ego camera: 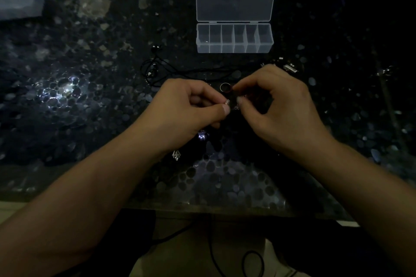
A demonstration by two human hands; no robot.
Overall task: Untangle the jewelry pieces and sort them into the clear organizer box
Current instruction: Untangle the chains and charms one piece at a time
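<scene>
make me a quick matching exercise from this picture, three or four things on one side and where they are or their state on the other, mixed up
Things:
1. organizer box
2. ring
3. black cord
4. silver pendant

Places or states:
A. just beyond the fingertips, between the two hands
B. lid open, far side of the table
C. near the left wrist, toward the table's near edge
D. looped on the table, left of the box and nearer

Pairs: 1-B, 2-A, 3-D, 4-C
</scene>
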